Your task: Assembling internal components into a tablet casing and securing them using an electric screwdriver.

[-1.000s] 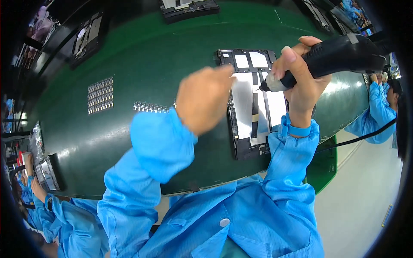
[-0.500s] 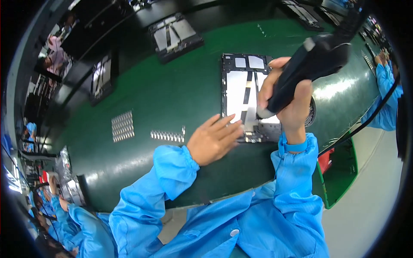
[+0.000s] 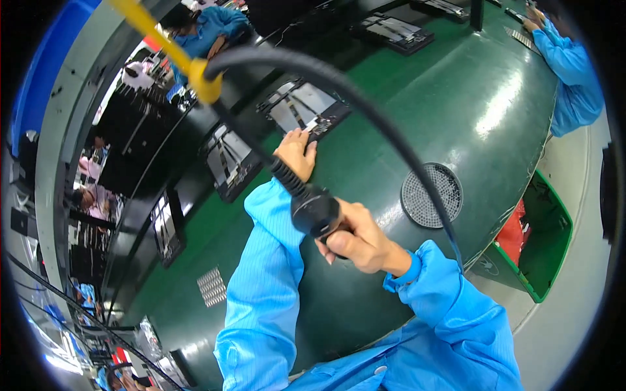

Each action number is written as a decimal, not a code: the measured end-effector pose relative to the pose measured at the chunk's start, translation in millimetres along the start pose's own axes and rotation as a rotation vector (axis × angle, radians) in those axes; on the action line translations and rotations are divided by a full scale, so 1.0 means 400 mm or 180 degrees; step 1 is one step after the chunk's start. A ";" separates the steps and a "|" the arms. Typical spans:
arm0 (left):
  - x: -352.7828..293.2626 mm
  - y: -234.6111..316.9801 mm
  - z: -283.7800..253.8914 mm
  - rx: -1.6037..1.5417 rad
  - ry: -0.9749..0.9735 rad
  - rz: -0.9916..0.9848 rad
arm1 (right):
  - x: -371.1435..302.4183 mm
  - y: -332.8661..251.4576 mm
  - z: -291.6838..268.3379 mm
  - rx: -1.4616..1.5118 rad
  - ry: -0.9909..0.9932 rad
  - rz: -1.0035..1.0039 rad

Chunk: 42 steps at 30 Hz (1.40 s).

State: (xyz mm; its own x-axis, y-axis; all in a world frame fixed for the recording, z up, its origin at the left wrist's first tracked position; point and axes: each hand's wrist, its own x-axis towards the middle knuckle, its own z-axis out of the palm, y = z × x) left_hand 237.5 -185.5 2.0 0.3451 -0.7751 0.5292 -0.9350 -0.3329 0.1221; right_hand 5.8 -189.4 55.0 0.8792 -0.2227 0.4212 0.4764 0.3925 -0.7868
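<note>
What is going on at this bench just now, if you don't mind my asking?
A person's right hand is closed around a black corded tool, held above the green bench. The left hand is stretched out to the near edge of a flat, opened device; whether it grips it I can't tell. A second such device lies to the left, and a round dimpled tray sits on the bench to the right.

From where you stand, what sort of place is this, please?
Probably an electronics workshop: opened flat black rectangular devices, a black corded handheld tool, and a co-worker in blue sleeves.
</note>
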 end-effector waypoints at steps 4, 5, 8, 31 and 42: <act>0.032 -0.021 -0.024 0.0605 -0.1066 -0.0612 | -0.005 0.001 -0.009 -0.0061 0.0047 0.0046; 0.029 -0.024 -0.037 0.0483 -0.1178 -0.0546 | -0.004 -0.005 -0.011 -0.0225 0.0127 -0.0080; -0.015 -0.043 -0.117 0.0720 -0.1514 -0.0429 | -0.011 -0.008 -0.027 -0.0557 0.0304 -0.0244; -0.195 -0.163 -0.446 0.0949 0.0653 -0.0677 | -0.011 -0.018 -0.054 -0.0944 0.0525 -0.0386; -0.471 0.274 -0.456 -0.0494 -0.0410 0.0478 | 0.008 -0.077 -0.107 -0.1092 0.0939 -0.0520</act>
State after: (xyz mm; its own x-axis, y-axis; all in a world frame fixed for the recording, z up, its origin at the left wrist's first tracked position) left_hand 55.2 22.2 68.9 0.1996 -0.8750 0.4410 -0.9745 -0.1301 0.1829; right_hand -6.4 -240.4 61.4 0.7292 -0.5202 0.4447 0.5336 0.0253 -0.8454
